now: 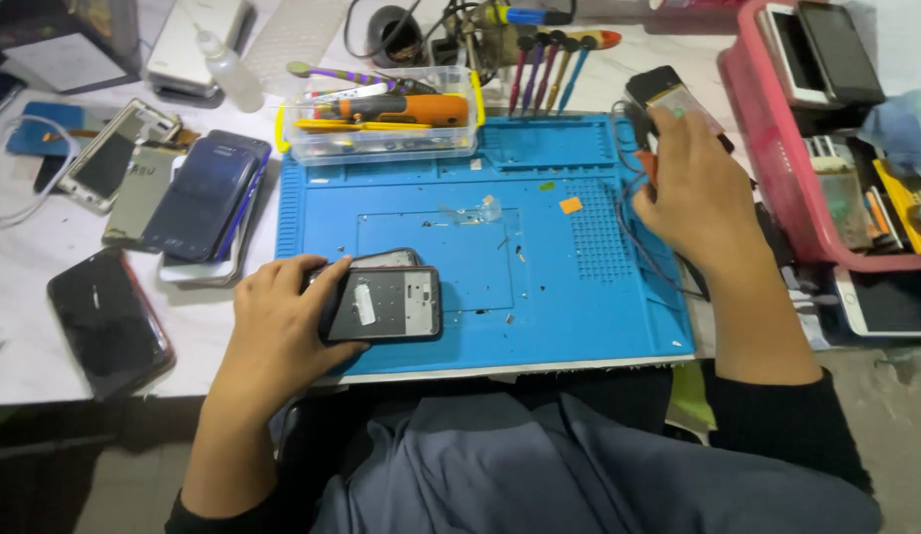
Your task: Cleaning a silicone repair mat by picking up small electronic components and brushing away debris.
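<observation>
My left hand grips the left end of an opened phone whose grey inner frame faces up; it lies at the near left of the blue repair mat. A second phone edge peeks out just behind it. My right hand rests at the mat's right edge, fingers curled over a small dark device with a pale panel; thin wires trail below the hand. Whether that hand grips the device or a tool is unclear.
A clear box of orange and yellow tools stands at the mat's back left, screwdrivers behind. Several phones lie stacked left, a black one near the table's front. A pink basket of phones and parts is at right.
</observation>
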